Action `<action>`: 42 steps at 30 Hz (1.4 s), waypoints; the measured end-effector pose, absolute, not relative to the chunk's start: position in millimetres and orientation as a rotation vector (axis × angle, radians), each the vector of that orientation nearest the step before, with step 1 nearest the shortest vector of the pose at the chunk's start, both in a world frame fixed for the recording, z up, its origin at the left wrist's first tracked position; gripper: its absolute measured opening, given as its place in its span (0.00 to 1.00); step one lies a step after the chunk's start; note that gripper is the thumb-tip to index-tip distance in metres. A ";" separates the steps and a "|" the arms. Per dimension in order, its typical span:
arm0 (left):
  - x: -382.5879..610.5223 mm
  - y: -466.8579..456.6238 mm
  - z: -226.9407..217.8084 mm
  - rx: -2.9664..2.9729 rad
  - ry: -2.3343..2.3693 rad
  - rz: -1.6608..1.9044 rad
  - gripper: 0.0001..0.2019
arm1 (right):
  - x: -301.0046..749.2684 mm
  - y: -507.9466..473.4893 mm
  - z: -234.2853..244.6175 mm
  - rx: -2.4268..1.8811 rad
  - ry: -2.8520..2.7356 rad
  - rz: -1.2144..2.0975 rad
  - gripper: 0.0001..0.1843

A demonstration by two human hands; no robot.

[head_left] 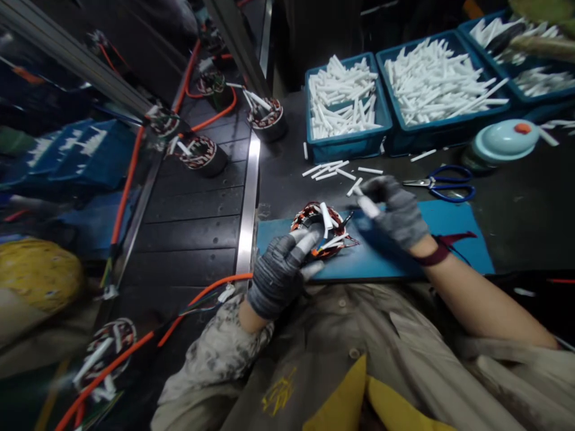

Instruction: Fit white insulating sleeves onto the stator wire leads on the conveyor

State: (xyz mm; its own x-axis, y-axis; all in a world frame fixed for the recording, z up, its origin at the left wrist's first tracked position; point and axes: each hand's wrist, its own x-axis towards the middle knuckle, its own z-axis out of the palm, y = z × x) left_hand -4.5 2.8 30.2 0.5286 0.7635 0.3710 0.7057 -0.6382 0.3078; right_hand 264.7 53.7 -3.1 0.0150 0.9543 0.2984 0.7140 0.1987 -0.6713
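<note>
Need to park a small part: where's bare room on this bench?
Best: dark bench right of the scissors and blue mat, below the lidded container. Second: bench between metal rail and loose white tubes. Crowded: around the wound coil, left hand and right hand.

- Left hand [276,278]: grey knit glove, pale fingertips. Back of hand up; fingers reach forward and to the right, thumb apart from them on the near side.
- Left forearm [224,353]: mottled sleeve nearly to the glove, bare strip at the wrist.
- Right hand [395,212]: matching glove, fingers bent, pointing left; exact closure unclear.
- Right forearm [485,296]: bare, angled in from lower right; dark red wristband [431,254].
</note>
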 end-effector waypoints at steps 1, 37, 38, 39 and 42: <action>-5.3 -1.7 29.2 2.690 1.266 0.738 0.18 | 267.2 35.8 -0.3 -1.521 -1.574 0.534 0.14; -17.1 32.2 29.5 2.429 0.869 0.492 0.20 | 270.1 31.6 4.7 -1.171 -2.005 0.948 0.18; -16.0 33.7 29.5 2.440 0.856 0.475 0.19 | 271.4 38.1 7.5 -1.127 -1.996 1.072 0.19; -14.8 34.6 29.2 2.464 0.849 0.468 0.19 | 271.5 43.6 9.6 -1.091 -1.999 1.160 0.19; -11.5 34.3 27.6 2.576 0.860 0.472 0.18 | 267.0 54.9 11.7 -1.040 -2.018 1.305 0.19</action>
